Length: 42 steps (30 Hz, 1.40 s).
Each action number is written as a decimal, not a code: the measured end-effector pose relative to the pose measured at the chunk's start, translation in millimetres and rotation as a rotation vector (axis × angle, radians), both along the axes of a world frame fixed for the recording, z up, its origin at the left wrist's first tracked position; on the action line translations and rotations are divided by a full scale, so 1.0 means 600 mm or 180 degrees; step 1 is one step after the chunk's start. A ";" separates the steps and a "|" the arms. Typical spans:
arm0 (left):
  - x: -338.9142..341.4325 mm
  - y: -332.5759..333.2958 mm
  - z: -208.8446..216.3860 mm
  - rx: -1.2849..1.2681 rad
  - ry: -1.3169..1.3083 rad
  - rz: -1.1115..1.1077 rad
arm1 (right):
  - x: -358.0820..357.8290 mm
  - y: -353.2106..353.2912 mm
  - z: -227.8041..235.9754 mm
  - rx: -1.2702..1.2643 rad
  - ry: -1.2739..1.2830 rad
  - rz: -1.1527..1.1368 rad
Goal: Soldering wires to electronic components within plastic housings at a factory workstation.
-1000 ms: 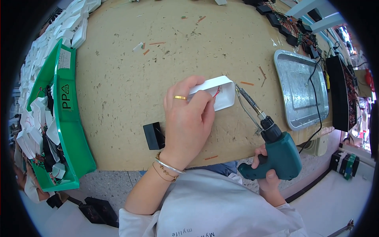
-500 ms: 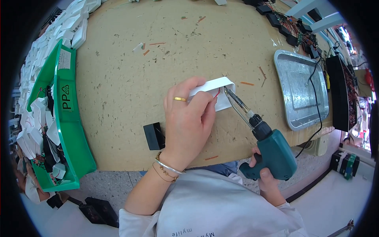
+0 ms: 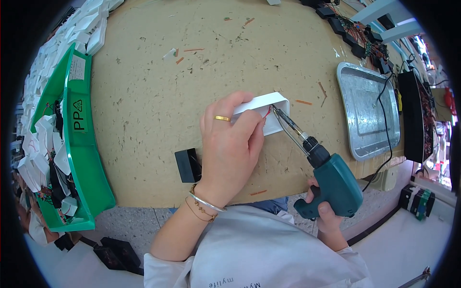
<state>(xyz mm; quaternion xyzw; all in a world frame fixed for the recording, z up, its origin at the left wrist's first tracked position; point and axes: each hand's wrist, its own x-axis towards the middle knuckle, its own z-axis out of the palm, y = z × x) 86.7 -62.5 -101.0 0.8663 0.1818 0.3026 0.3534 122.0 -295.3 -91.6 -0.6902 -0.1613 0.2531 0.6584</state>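
With fingers closed on it, my left hand [image 3: 233,139] steadies a white plastic housing [image 3: 261,102] over the board-topped table. A thin red wire [image 3: 267,113] shows inside the housing, beside my fingertips. My right hand [image 3: 326,216] is wrapped round the handle of a dark green soldering gun [image 3: 337,185]. Its metal tip and the thin feed tube beside it reach into the open side of the housing, close to the wire. Whether the tip touches anything there is hard to see. A small black box [image 3: 187,165] sits just left of my left wrist.
At the left stands a green bin [image 3: 91,158] of white housings and wires, with stacked white parts [image 3: 91,29] beyond. A metal tray [image 3: 367,113] lies at the right, crossed by a black cable [image 3: 385,125]. Black boxes with wiring [image 3: 357,50] line the far right. Orange scraps [image 3: 303,102] dot the table.
Both hands, the housing and the soldering gun stay almost in place. The view has shifted very slightly; the tip is still inside the housing.
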 end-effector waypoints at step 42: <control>0.001 0.002 0.002 0.0107 -0.0056 -0.0007 | 0.005 -0.001 -0.001 0.0228 0.0126 0.0201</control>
